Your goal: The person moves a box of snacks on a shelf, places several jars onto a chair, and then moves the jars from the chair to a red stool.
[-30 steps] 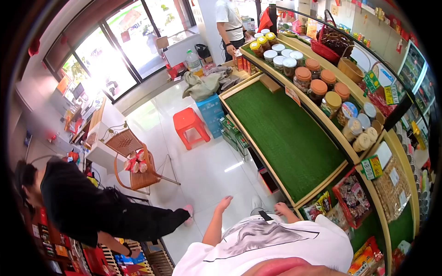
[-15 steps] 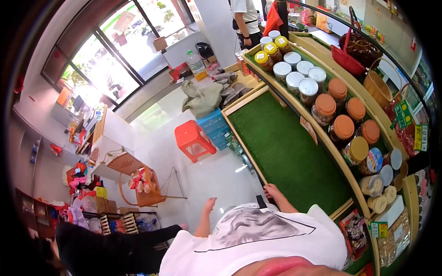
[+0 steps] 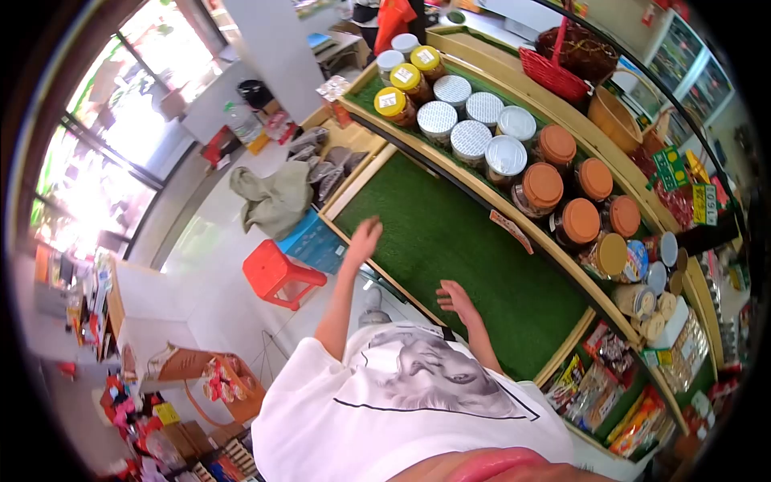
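Observation:
My left hand (image 3: pixel 365 238) is raised near the wooden rim at the left side of the green-lined shelf (image 3: pixel 474 273), holding nothing, its fingers partly spread. Over the lower part of the same green surface, my right hand (image 3: pixel 456 300) has its fingers apart and nothing in it. Neither hand visibly grips the rim. Above the green surface, an upper tier carries jars with yellow lids (image 3: pixel 406 78), white lids (image 3: pixel 470 138) and orange lids (image 3: pixel 543 185).
A red stool (image 3: pixel 281 273) stands left of the shelf beside a blue box (image 3: pixel 317 241) and grey-green cloth (image 3: pixel 273 193). Baskets (image 3: pixel 554 74) sit behind the jars. Packaged snacks (image 3: pixel 634 418) lie at lower right. A brown chair (image 3: pixel 221 381) is at lower left.
The view has shifted toward the shelf. My left hand has risen from beside my body to the shelf's left side. My right hand has let go of the wooden rim and moved over the green surface.

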The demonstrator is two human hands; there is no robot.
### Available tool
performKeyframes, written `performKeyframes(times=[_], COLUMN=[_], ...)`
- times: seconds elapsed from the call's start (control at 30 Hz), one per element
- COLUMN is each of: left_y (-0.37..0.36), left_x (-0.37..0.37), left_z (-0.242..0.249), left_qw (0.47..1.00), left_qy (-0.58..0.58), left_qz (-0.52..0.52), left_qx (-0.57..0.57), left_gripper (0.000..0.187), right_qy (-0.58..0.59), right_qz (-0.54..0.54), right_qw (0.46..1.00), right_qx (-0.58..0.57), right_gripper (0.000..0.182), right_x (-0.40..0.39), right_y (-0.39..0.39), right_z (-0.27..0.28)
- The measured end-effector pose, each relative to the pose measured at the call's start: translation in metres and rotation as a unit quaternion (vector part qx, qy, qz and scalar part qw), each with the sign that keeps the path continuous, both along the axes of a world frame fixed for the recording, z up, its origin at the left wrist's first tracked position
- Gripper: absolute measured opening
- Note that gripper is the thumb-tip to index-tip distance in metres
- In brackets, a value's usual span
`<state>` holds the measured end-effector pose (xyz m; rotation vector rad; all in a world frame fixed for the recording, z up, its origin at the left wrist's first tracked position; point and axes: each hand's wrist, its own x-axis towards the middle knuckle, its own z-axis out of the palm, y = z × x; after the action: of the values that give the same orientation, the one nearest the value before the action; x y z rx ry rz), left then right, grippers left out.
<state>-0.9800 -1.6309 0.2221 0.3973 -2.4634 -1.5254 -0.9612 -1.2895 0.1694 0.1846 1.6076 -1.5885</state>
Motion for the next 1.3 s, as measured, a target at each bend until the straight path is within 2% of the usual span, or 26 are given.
performKeyframes(times=[0.03, 0.1, 0.17, 0.3, 0.37, 0.43, 0.5, 0.57, 0.6, 0.67, 0.7, 0.77, 0.8, 0.83, 0.87, 0.9, 0.93, 1.0, 1.03, 1.1, 1.13, 1.2, 1.23, 1.27, 1.3], left_y=[-0.009, -0.022, -0.046, -0.104, -0.125, -0.143, -0.151, -0.157, -0.156, -0.149, -0.146, -0.141, -0.139, -0.14, -0.141, -0.142, -0.146, -0.147, -0.149, -0.142, -0.137, -0.139, -0.14, -0.142, -0.145], left_x=[-0.026, -0.068, -0.107, -0.177, -0.21, -0.238, -0.268, -0.3, -0.317, -0.346, -0.357, -0.376, -0.383, -0.379, -0.371, -0.368, -0.376, -0.383, -0.383, -0.383, -0.383, -0.391, -0.392, -0.387, -0.377], left_z=[0.031, 0.092, 0.129, 0.154, 0.171, 0.185, 0.19, 0.182, 0.178, 0.173, 0.167, 0.154, 0.148, 0.153, 0.156, 0.16, 0.151, 0.144, 0.145, 0.148, 0.149, 0.144, 0.147, 0.147, 0.155], left_qw=[0.998, 0.992, 0.986, 0.964, 0.947, 0.943, 0.936, 0.938, 0.936, 0.927, 0.921, 0.905, 0.881, 0.89, 0.898, 0.907, 0.909, 0.913, 0.914, 0.924, 0.927, 0.951, 0.96, 0.949, 0.952], left_qy=[0.045, 0.118, 0.135, 0.205, 0.232, 0.241, 0.257, 0.261, 0.274, 0.285, 0.276, 0.256, 0.288, 0.284, 0.28, 0.274, 0.316, 0.322, 0.326, 0.312, 0.305, 0.261, 0.241, 0.29, 0.286], left_qz=[-0.024, -0.05, -0.068, -0.104, -0.108, -0.122, -0.131, -0.138, -0.136, -0.158, -0.18, -0.224, -0.249, -0.251, -0.251, -0.25, -0.242, -0.241, -0.239, -0.208, -0.195, -0.161, -0.144, -0.121, -0.111], left_qx=[-0.031, 0.018, 0.063, 0.132, 0.197, 0.197, 0.203, 0.183, 0.171, 0.185, 0.21, 0.255, 0.281, 0.254, 0.228, 0.2, 0.121, 0.062, 0.031, 0.078, 0.102, 0.037, 0.004, 0.02, 0.0], left_gripper=[0.046, 0.043, 0.04, 0.04, 0.04, 0.042, 0.043, 0.047, 0.048, 0.049, 0.05, 0.052, 0.057, 0.06, 0.063, 0.066, 0.077, 0.079, 0.08, 0.073, 0.07, 0.06, 0.055, 0.047, 0.048], right_qy=[0.008, 0.059, 0.108, 0.227, 0.329, 0.412, 0.53, 0.664, 0.688, 0.705, 0.642, 0.638, 0.643, 0.647, 0.619, 0.612, 0.604, 0.583, 0.59, 0.605, 0.617, 0.635, 0.648, 0.654, 0.661], right_qz=[-0.014, -0.033, -0.05, -0.044, -0.013, -0.039, -0.083, -0.099, -0.082, -0.051, -0.019, 0.016, 0.015, 0.015, 0.024, 0.016, 0.009, -0.003, -0.02, -0.057, -0.063, -0.078, -0.074, -0.07, -0.063], right_qw=[1.0, 0.997, 0.992, 0.97, 0.937, 0.905, 0.844, 0.73, 0.683, 0.557, 0.558, 0.482, 0.448, 0.413, 0.452, 0.45, 0.45, 0.462, 0.442, 0.398, 0.427, 0.481, 0.461, 0.45, 0.44], right_qx=[-0.01, -0.03, -0.049, -0.071, -0.117, -0.102, 0.003, 0.129, 0.233, 0.436, 0.525, 0.6, 0.621, 0.641, 0.642, 0.65, 0.658, 0.669, 0.675, 0.687, 0.658, 0.6, 0.602, 0.604, 0.605], right_gripper=[0.048, 0.048, 0.047, 0.041, 0.037, 0.031, 0.031, 0.033, 0.035, 0.038, 0.038, 0.033, 0.033, 0.033, 0.033, 0.033, 0.034, 0.04, 0.04, 0.041, 0.044, 0.049, 0.056, 0.054, 0.052], right_x=[-0.005, -0.015, -0.029, -0.073, -0.11, -0.15, -0.195, -0.248, -0.278, -0.328, -0.337, -0.348, -0.358, -0.359, -0.356, -0.358, -0.36, -0.366, -0.37, -0.373, -0.374, -0.37, -0.368, -0.365, -0.365], right_y=[-0.018, -0.058, -0.107, -0.198, -0.236, -0.275, -0.31, -0.338, -0.349, -0.363, -0.374, -0.383, -0.387, -0.393, -0.394, -0.392, -0.39, -0.387, -0.389, -0.395, -0.398, -0.405, -0.408, -0.413, -0.417], right_z=[0.016, 0.041, 0.07, 0.17, 0.237, 0.302, 0.347, 0.375, 0.37, 0.357, 0.358, 0.341, 0.325, 0.327, 0.327, 0.329, 0.331, 0.328, 0.321, 0.315, 0.317, 0.321, 0.322, 0.323, 0.322])
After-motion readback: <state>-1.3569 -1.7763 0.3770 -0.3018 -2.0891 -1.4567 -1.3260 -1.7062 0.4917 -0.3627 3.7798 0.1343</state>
